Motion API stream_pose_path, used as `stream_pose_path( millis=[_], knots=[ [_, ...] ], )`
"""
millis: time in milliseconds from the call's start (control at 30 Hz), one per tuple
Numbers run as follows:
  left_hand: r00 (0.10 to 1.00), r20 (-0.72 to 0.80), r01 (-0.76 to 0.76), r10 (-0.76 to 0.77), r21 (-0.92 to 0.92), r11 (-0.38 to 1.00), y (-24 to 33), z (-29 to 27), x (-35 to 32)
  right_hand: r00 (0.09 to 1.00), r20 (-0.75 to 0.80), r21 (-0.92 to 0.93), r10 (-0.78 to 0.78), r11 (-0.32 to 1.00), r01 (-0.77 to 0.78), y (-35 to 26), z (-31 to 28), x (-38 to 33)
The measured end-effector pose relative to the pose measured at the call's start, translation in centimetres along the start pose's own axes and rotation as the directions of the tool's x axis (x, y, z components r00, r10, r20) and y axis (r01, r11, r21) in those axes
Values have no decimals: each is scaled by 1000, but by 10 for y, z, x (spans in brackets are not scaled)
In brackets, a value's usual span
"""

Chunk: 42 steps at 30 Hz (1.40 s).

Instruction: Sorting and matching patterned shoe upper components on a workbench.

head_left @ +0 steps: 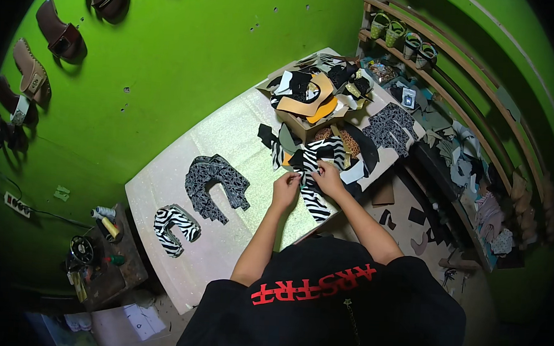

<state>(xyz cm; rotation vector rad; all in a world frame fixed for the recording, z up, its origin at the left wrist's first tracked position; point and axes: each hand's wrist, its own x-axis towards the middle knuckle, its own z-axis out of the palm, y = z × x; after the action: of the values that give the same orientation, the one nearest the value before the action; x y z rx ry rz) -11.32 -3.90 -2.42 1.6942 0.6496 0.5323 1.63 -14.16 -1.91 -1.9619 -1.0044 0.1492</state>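
Observation:
Both hands are at a curved zebra-print shoe-upper piece (315,204) near the table's right edge. My left hand (286,188) pinches its left side with closed fingers, and my right hand (329,178) pinches it a little higher on the right. The fingertips partly hide the grip. More zebra-print material (312,155) lies just beyond my hands, beside black and leopard-print scraps (350,142). To the left on the table lie a stack of grey patterned U-shaped pieces (203,176) and a smaller stack of zebra-print U-shaped pieces (169,220).
A cardboard box (300,125) overflowing with offcuts stands beyond my hands on the pale glittery table (165,161). Grey patterned pieces (389,125) lie at its far right. Racks with shoes (394,35) line the right; a sewing machine (82,248) stands lower left. Scraps litter the floor (424,224).

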Motion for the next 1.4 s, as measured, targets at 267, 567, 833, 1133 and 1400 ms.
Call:
stream_pose_path(
  millis=[267,567,833,1133,1400],
  knots=[
    [1000,5,4,-3,-187,982,23,-2,8,988,119,274,-103,959,67,-35,-15,5],
    [997,-76,4,-29,-304,953,54,-55,-7,985,-143,282,-97,950,135,-70,-2,20],
    [982,-130,31,-138,-607,794,31,-126,-66,914,398,529,-75,833,-163,-92,64,13],
    [808,-459,177,-370,-410,895,-23,-227,-204,748,631,516,-205,831,-208,-158,157,-54],
    [602,-516,464,-610,-395,793,-87,-271,-307,608,770,281,-193,958,-51,-183,220,-122]
  ],
)
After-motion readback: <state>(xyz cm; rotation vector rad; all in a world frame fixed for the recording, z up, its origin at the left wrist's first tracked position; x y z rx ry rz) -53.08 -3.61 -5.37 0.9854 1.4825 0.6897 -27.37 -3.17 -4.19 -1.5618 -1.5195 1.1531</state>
